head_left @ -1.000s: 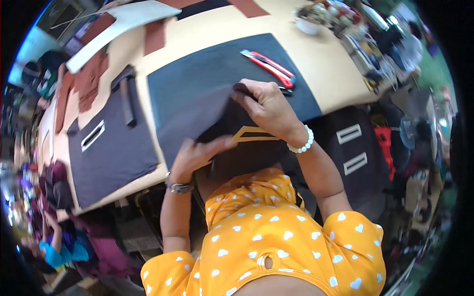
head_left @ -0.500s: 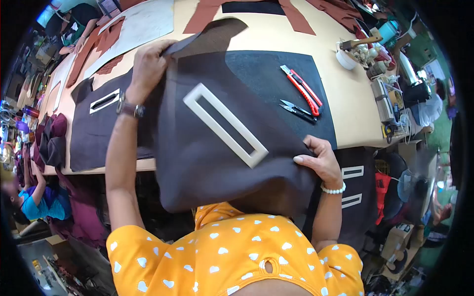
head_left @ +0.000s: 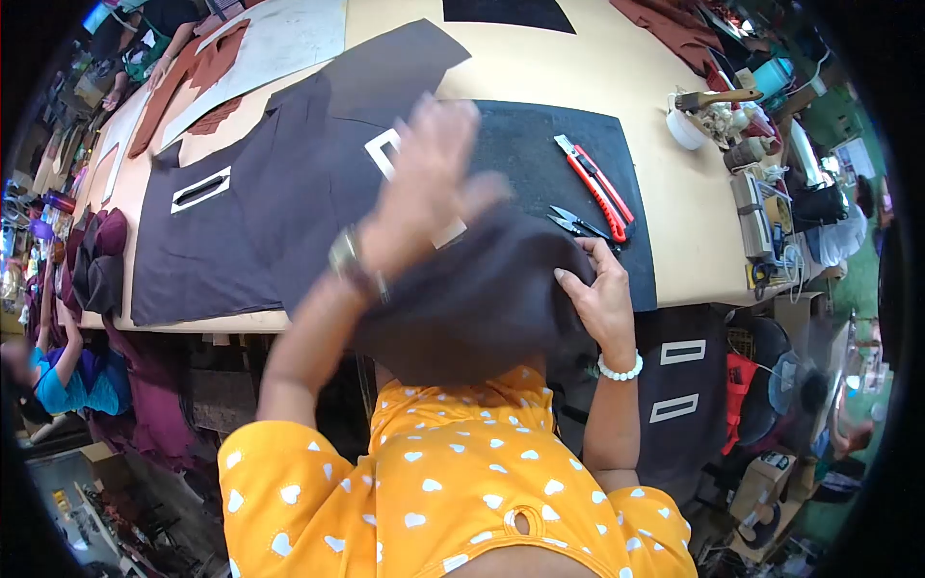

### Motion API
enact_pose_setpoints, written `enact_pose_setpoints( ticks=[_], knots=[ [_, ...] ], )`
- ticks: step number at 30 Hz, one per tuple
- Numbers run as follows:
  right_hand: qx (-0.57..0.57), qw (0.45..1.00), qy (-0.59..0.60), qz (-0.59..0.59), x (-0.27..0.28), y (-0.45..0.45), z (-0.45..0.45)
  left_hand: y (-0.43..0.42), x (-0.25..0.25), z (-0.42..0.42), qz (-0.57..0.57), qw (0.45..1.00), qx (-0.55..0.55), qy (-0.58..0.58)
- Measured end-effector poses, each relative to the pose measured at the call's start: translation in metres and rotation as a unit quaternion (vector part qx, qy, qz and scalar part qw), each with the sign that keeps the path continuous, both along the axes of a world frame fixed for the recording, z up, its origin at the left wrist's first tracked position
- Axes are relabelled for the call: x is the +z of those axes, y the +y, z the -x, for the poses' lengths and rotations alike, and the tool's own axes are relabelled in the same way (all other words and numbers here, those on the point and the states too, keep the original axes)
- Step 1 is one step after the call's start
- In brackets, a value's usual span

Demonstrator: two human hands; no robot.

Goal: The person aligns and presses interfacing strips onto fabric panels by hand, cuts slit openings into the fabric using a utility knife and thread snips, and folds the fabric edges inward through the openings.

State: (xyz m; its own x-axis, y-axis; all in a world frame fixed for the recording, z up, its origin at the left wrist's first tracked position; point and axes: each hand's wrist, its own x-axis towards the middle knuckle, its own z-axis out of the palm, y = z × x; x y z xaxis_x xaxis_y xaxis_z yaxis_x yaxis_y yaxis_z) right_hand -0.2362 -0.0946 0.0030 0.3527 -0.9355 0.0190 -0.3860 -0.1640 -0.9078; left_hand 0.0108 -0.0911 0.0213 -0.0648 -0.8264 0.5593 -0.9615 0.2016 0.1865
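Note:
A dark brown sheet of leather-like material (head_left: pixel 482 308) lies partly on the table and hangs over its front edge toward my body. My left hand (head_left: pixel 429 173), blurred, is over this sheet with fingers stretched out, holding nothing. Beneath it is a white rectangular frame (head_left: pixel 382 152) on the sheet, mostly hidden by the hand. My right hand (head_left: pixel 602 299) pinches the sheet's right edge between thumb and fingers. Just beyond that hand are small black-handled thread snips (head_left: pixel 578 223) and a red utility knife (head_left: pixel 597 188) on a black mat (head_left: pixel 520 144).
Another dark panel (head_left: pixel 154 260) with a white-framed slot (head_left: pixel 202 190) lies at left. Rust-coloured pieces (head_left: pixel 665 29) lie at the back. A white bowl with a brush (head_left: pixel 687 129) stands at right. Dark panels with white frames (head_left: pixel 682 353) hang below the table. Other people sit at left.
My left hand has let go of the sheet's upper corner and moved right over the white frame. The sheet has come down onto the table. My right hand still grips its edge, slightly lower.

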Motion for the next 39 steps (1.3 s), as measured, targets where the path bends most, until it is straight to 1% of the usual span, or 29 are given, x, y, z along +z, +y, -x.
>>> enact_pose_setpoints(
  ticks=[2, 3, 4, 6, 7, 8, 10, 11, 12, 13, 14, 15, 18, 20, 22, 24, 25, 26, 27, 28, 29, 30, 32, 33, 34, 36, 37, 39],
  knots=[
    [0.04, 0.998, -0.037, -0.014, -0.002, -0.005, -0.002, 0.055, -0.003, 0.062, -0.108, 0.98, -0.109, 0.13],
    [0.059, 0.997, -0.053, -0.021, -0.002, -0.007, -0.002, 0.07, -0.015, 0.087, -0.131, 0.968, -0.122, 0.175],
    [0.079, 0.988, -0.083, -0.103, 0.012, -0.005, -0.006, 0.078, -0.026, 0.103, -0.153, 0.954, -0.134, 0.221],
    [0.12, 0.984, -0.128, -0.006, 0.014, -0.004, -0.009, 0.079, -0.041, 0.107, -0.116, 0.963, -0.095, 0.224],
    [0.131, 0.969, -0.181, -0.106, 0.037, 0.001, -0.008, 0.079, -0.044, 0.109, -0.099, 0.967, -0.074, 0.223],
    [0.101, 0.96, -0.227, -0.126, 0.049, 0.003, -0.007, 0.079, -0.045, 0.11, -0.099, 0.956, -0.066, 0.268],
    [0.065, 0.968, -0.23, -0.07, 0.047, -0.013, 0.007, 0.079, -0.043, 0.11, -0.095, 0.93, -0.048, 0.351],
    [0.019, 0.987, -0.156, -0.001, 0.044, -0.02, 0.007, 0.08, -0.042, 0.109, -0.083, 0.914, -0.045, 0.395],
    [0.023, 0.995, -0.042, 0.083, 0.037, -0.029, 0.008, 0.08, -0.042, 0.107, -0.088, 0.904, -0.06, 0.415],
    [0.025, 0.983, 0.074, 0.164, 0.028, -0.038, 0.009, 0.081, -0.044, 0.104, -0.093, 0.892, -0.076, 0.435],
    [0.027, 0.951, 0.19, 0.241, 0.017, -0.041, 0.01, 0.082, -0.044, 0.103, -0.099, 0.88, -0.092, 0.456],
    [0.023, 0.917, 0.259, 0.302, 0.008, -0.038, 0.008, 0.082, -0.044, 0.105, -0.053, 0.876, -0.089, 0.471],
    [0.014, 0.891, 0.288, 0.351, -0.001, -0.033, 0.006, 0.084, -0.042, 0.106, -0.042, 0.865, -0.09, 0.492],
    [0.013, 0.933, 0.261, 0.246, 0.007, -0.029, 0.008, 0.085, -0.037, 0.11, -0.01, 0.901, -0.088, 0.424],
    [0.021, 0.959, 0.253, 0.125, 0.01, -0.029, 0.014, 0.084, -0.038, 0.119, -0.001, 0.936, -0.081, 0.341],
    [-0.013, 0.975, 0.171, 0.142, 0.002, -0.029, 0.025, 0.084, -0.044, 0.133, -0.012, 0.967, -0.067, 0.244],
    [-0.041, 0.977, 0.131, 0.161, -0.004, -0.031, 0.034, 0.081, -0.045, 0.141, -0.001, 0.969, -0.069, 0.238],
    [-0.068, 0.977, 0.092, 0.179, -0.006, -0.032, 0.042, 0.08, -0.044, 0.146, -0.07, 0.973, -0.073, 0.206],
    [-0.08, 0.972, 0.064, 0.211, 0.004, -0.031, 0.047, 0.079, -0.041, 0.152, -0.139, 0.972, -0.078, 0.173],
    [-0.112, 0.982, 0.039, 0.148, 0.018, -0.028, 0.052, 0.076, -0.039, 0.158, -0.207, 0.965, -0.082, 0.139],
    [-0.115, 0.984, -0.018, 0.136, 0.032, -0.022, 0.051, 0.071, -0.047, 0.167, -0.179, 0.969, -0.084, 0.146],
    [-0.119, 0.982, -0.075, 0.124, 0.044, -0.014, 0.046, 0.066, -0.054, 0.178, -0.128, 0.979, -0.074, 0.141],
    [-0.072, 0.991, -0.087, 0.074, 0.066, 0.009, 0.031, 0.058, -0.063, 0.199, -0.025, 0.99, -0.052, 0.13],
    [-0.048, 0.993, -0.094, 0.05, 0.07, 0.019, 0.024, 0.059, -0.058, 0.204, -0.089, 0.985, -0.063, 0.131],
    [0.025, 0.997, -0.056, 0.038, 0.064, 0.026, 0.02, 0.058, -0.062, 0.208, -0.132, 0.985, -0.067, 0.085],
    [0.034, 0.994, 0.023, 0.103, 0.044, 0.031, 0.013, 0.058, -0.079, 0.216, -0.038, 0.972, -0.087, 0.216],
    [0.038, 0.988, 0.063, 0.136, 0.032, 0.032, 0.011, 0.062, -0.065, 0.209, -0.079, 0.977, -0.093, 0.174],
    [0.049, 0.968, 0.141, 0.201, 0.013, 0.033, 0.005, 0.063, -0.071, 0.207, -0.069, 0.973, -0.119, 0.187]
  ],
)
